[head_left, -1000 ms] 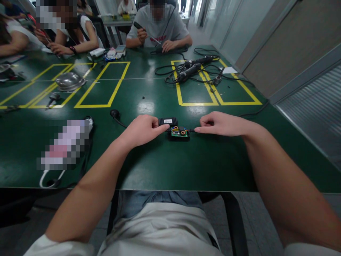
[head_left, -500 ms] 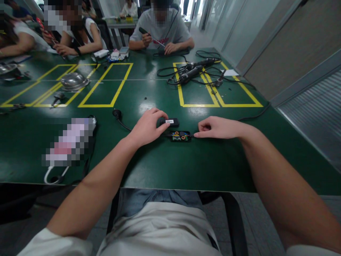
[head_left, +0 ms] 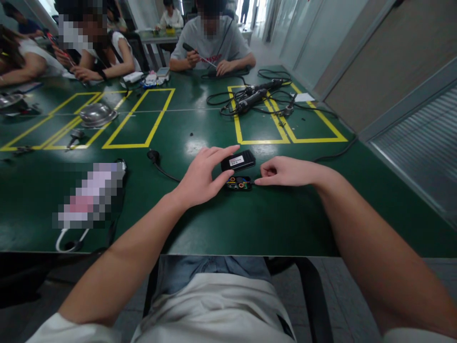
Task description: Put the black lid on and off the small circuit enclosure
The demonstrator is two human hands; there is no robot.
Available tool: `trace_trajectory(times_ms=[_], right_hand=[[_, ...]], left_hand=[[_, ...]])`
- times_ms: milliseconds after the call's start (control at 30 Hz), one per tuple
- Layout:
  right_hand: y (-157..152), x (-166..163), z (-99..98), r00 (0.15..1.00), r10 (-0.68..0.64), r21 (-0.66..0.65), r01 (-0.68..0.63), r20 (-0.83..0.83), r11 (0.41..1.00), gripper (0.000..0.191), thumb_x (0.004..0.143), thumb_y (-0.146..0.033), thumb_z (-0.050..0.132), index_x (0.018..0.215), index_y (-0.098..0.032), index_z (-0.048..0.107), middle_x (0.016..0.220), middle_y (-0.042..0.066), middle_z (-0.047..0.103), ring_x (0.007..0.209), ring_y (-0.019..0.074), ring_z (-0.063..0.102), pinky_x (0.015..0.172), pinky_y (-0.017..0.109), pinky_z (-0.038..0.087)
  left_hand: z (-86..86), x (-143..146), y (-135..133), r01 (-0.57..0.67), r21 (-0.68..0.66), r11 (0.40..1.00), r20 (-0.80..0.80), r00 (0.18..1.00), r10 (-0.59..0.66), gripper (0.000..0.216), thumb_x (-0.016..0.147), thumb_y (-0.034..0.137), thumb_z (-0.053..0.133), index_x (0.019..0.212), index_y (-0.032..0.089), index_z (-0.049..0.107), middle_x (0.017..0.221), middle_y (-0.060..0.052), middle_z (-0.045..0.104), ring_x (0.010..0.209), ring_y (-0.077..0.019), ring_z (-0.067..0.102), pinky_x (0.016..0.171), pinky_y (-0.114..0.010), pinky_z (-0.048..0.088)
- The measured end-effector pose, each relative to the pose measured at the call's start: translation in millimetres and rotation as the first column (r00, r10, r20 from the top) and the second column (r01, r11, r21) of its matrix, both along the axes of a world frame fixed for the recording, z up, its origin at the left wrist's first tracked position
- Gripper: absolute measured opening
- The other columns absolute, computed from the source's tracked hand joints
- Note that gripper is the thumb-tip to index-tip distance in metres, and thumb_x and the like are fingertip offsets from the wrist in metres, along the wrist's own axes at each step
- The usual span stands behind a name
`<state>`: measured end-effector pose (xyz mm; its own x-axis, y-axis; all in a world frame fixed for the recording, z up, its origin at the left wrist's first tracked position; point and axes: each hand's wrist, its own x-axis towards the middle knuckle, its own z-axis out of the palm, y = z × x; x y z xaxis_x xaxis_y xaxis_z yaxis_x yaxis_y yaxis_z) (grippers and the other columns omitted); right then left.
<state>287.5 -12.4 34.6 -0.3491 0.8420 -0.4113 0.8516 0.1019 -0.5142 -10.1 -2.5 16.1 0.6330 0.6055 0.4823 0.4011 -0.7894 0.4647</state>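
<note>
Circuit-board housing (head_left: pixel 240 184) still uncovered! Left hand (head_left: pixel 203 175), wide, grips labelled lid (head_left: pixel 243 160) at twelve o'clock; right hand (head_left: pixel 284 171), narrow, at three, hold unclear.

Left fingers (head_left: pixel 222 181) hold a black cover (head_left: pixel 247 161); right fingers (head_left: pixel 264 181) pinch a cord (head_left: pixel 253 182) at an open case (head_left: pixel 243 190).

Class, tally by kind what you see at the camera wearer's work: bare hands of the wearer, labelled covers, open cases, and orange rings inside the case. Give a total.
Hands: 2 (left hand, right hand)
Labelled cover: 1
Open case: 1
Orange rings: 2
Total: 6
</note>
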Motion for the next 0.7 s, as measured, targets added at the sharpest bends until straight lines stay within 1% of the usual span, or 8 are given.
trace_trajectory(times_ms=[100,167,233,367,467,567,633,700], right_hand=[[0,1,-1.4,1.0,0.018,0.014,-0.018,0.008,1.0,0.069,0.077,-0.093,0.071,0.071,-0.025,0.059,0.067,-0.002,0.054,0.067,0.0178,0.049,0.065,0.035,0.033],[1,1,-1.8,1.0,0.026,0.021,-0.026,0.013,0.999,0.069,0.077,-0.093,0.073,0.071,-0.025,0.059,0.067,-0.002,0.054,0.067,0.0178,0.049,0.065,0.035,0.033],[1,1,-1.8,1.0,0.022,0.023,-0.023,0.014,0.999,0.069,0.076,-0.093,0.073,0.07,-0.025,0.059,0.068,-0.002,0.055,0.067,0.0178,0.049,0.064,0.035,0.033],[0,0,-0.4,1.0,0.019,0.019,-0.019,0.008,1.0,0.07,0.075,-0.093,0.074,0.07,-0.025,0.06,0.067,-0.001,0.056,0.066,0.018,0.049,0.064,0.035,0.033],[0,0,1.0,1.0,0.023,0.008,-0.023,0.005,1.0,0.071,0.074,-0.095,0.073,0.069,-0.025,0.062,0.066,-0.001,0.056,0.066,0.0181,0.05,0.064,0.035,0.034],[0,2,0.8,1.0,0.021,0.001,-0.021,0.005,1.0,0.073,0.074,-0.097,0.072,0.069,-0.025,0.064,0.065,-0.001,0.057,0.065,0.018,0.05,0.064,0.036,0.034],[0,3,-0.5,1.0,0.022,-0.006,-0.021,0.003,1.0,0.074,0.075,-0.098,0.07,0.068,-0.024,0.064,0.065,0.0,0.057,0.064,0.0178,0.05,0.063,0.036,0.034],[1,3,-2.0,1.0,0.028,-0.013,-0.028,0.002,1.0,0.074,0.076,-0.098,0.069,0.069,-0.024,0.065,0.065,0.0,0.057,0.063,0.0178,0.05,0.062,0.036,0.034]], left_hand=[[0.4,3,-4,0.093,0.0,0.996,-0.123,0.988,-0.092,0.049,0.11,0.032,0.062,0.158,0.024,0.068,0.138,-0.013,0.075,0.123,-0.0294,0.067,0.112,-0.048,0.053],[-0.2,4,-3,0.16,-0.046,0.986,-0.258,0.952,-0.167,0.043,0.108,0.025,0.064,0.149,0.024,0.076,0.131,-0.013,0.076,0.119,-0.0288,0.068,0.111,-0.047,0.053],[-0.1,4,-1,0.18,-0.085,0.98,-0.327,0.924,-0.198,0.039,0.107,0.023,0.066,0.144,0.024,0.08,0.127,-0.012,0.077,0.117,-0.0289,0.068,0.111,-0.048,0.053],[0.7,4,0,0.165,-0.114,0.98,-0.311,0.93,-0.193,0.038,0.106,0.024,0.068,0.142,0.024,0.08,0.127,-0.012,0.078,0.119,-0.0297,0.068,0.113,-0.05,0.052],[-2.4,5,0,0.151,-0.177,0.973,-0.259,0.946,-0.194,0.038,0.105,0.024,0.069,0.142,0.023,0.079,0.127,-0.011,0.078,0.119,-0.0285,0.07,0.112,-0.048,0.053],[-8.7,6,6,0.072,-0.28,0.957,-0.155,0.981,-0.119,0.044,0.103,0.027,0.072,0.147,0.022,0.073,0.126,-0.011,0.079,0.115,-0.027,0.073,0.107,-0.045,0.056],[-13.3,6,12,-0.036,-0.323,0.946,-0.11,0.994,0.001,0.051,0.102,0.027,0.074,0.151,0.019,0.067,0.127,-0.011,0.08,0.112,-0.0266,0.074,0.105,-0.044,0.058],[-16.8,5,17,-0.161,-0.298,0.941,-0.139,0.982,0.124,0.053,0.1,0.026,0.075,0.151,0.017,0.064,0.129,-0.013,0.079,0.115,-0.0278,0.073,0.107,-0.046,0.057]])
